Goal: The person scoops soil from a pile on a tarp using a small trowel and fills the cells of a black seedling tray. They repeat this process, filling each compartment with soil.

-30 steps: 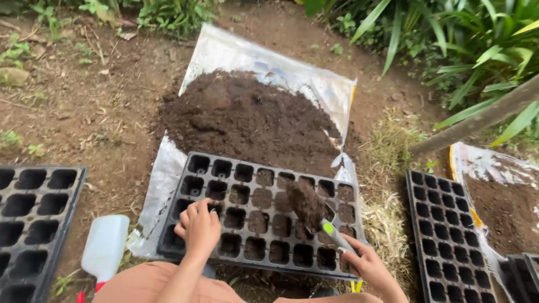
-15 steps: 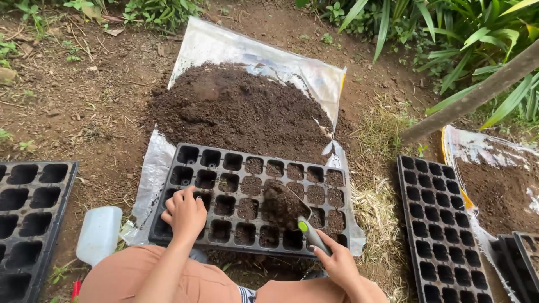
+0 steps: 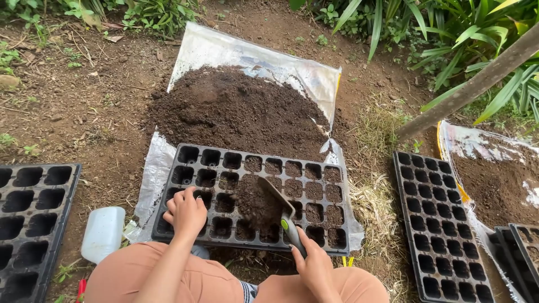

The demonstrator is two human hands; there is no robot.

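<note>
A black seedling tray [image 3: 193,155] lies on a plastic sheet in front of me, its right cells filled with soil and its left cells hollow. My left hand [image 3: 186,213] rests flat on the tray's near-left cells. My right hand [image 3: 313,259] grips the green handle of a small trowel [image 3: 281,205]. The blade tilts over the tray's middle, and dark soil [image 3: 255,203] spills from it onto the cells. A big heap of soil [image 3: 236,109] sits on the plastic sheet [image 3: 213,47] just behind the tray.
Another black cell tray [image 3: 33,219] lies at the left, a third [image 3: 441,224] at the right. A white plastic bottle [image 3: 103,233] lies by my left knee. A second soil pile on plastic [image 3: 497,182] is far right. Plants and a wooden pole [image 3: 477,84] border the back.
My right hand swung the loaded trowel leftward over the tray's middle and tipped it, so soil now pours onto the cells. My left hand stayed on the tray.
</note>
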